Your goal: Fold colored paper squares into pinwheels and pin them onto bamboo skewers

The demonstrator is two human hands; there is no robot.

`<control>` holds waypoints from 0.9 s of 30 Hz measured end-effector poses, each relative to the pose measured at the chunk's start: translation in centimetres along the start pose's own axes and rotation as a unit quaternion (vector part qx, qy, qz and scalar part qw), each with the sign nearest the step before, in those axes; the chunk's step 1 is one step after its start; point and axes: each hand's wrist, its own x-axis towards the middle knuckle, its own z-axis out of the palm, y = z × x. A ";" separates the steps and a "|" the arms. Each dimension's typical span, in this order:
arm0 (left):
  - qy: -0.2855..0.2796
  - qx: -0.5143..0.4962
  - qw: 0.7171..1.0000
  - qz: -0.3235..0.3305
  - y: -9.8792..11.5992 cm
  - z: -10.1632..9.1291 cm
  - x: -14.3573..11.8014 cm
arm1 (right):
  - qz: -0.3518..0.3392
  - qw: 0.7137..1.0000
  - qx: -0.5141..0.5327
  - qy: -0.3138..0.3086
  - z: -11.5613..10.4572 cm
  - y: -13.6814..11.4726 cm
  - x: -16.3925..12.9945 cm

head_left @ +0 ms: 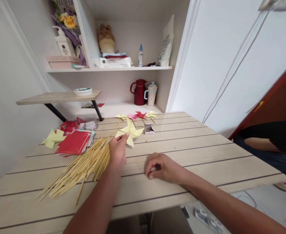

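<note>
My left hand [118,149] pinches a pale yellow paper pinwheel [132,130] between thumb and fingers, above the table. My right hand [164,167] rests on the boards with its fingers curled in, thumb and fingertips close together; anything in the pinch is too small to make out. Just beyond them stands a small open box [149,129] with tiny dark pieces inside. Beside my left hand lies a loose heap of thin wooden sticks [84,169]. Several pinwheels on sticks [140,114] lie in a row at the back.
At the left are a stack of coloured paper squares [72,143], another yellow pinwheel [52,138] and a clear container [90,124]. A small raised shelf [57,97] stands behind. A red jug [140,92] and a cup [152,94] stand in the alcove. Another person [267,139] is at the right.
</note>
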 end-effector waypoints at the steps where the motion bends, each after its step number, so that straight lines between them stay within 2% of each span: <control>1: 0.004 -0.002 1.000 -0.002 0.0 -0.1 0.0 | -0.005 1.000 -0.007 0.000 0.0 0.0 0.0; 11: 0.023 -0.002 1.000 0.000 0.3 -0.1 -0.2 | 0.024 0.999 -0.014 0.031 0.6 -0.6 0.0; 20: -0.005 -0.006 1.000 -0.022 0.2 -0.3 -0.2 | 0.072 0.993 -0.054 0.071 1.5 -1.3 0.1; 27: -0.037 -0.005 0.998 -0.056 0.0 -0.3 -0.3 | 0.055 0.992 -0.083 0.080 1.9 -1.2 0.0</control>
